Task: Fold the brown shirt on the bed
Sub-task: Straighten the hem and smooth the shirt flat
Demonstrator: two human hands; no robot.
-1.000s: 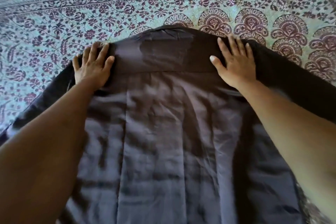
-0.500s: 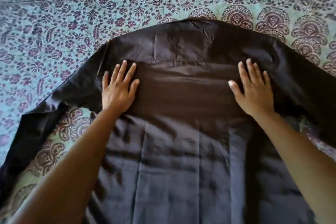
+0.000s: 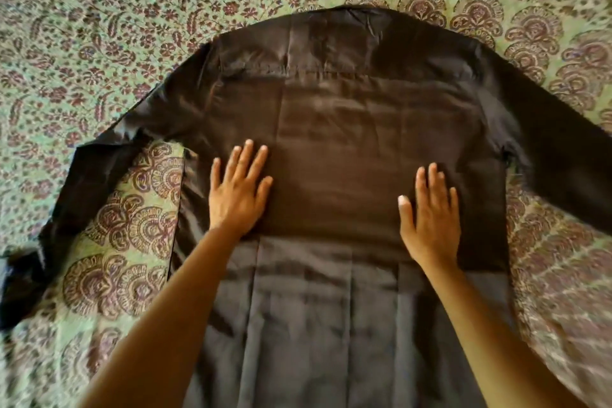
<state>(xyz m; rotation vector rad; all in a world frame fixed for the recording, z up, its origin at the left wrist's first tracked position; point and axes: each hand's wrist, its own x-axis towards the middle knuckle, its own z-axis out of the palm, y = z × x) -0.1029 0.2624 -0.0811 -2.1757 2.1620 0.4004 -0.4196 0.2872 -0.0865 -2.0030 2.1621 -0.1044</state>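
Observation:
The brown shirt (image 3: 344,116) lies spread flat, back side up, on the bed, collar at the far end. Its left sleeve (image 3: 82,182) trails down to the left and its right sleeve (image 3: 563,156) runs off to the right. My left hand (image 3: 240,190) rests flat, fingers apart, on the left side of the shirt's back. My right hand (image 3: 430,212) presses flat on the right side of the back, about level with the left. Both palms lie on the cloth and grip nothing. The shirt's lower hem is out of view below.
A green bedsheet (image 3: 99,26) with a dark red floral and paisley print covers the bed all around the shirt. Bare sheet shows between the left sleeve and the shirt body (image 3: 132,235) and to the right of it (image 3: 563,275).
Both hands have slid from the shoulders near the collar down toward me along the shirt's back. The cloth now lies smoother, and both sleeves show spread out.

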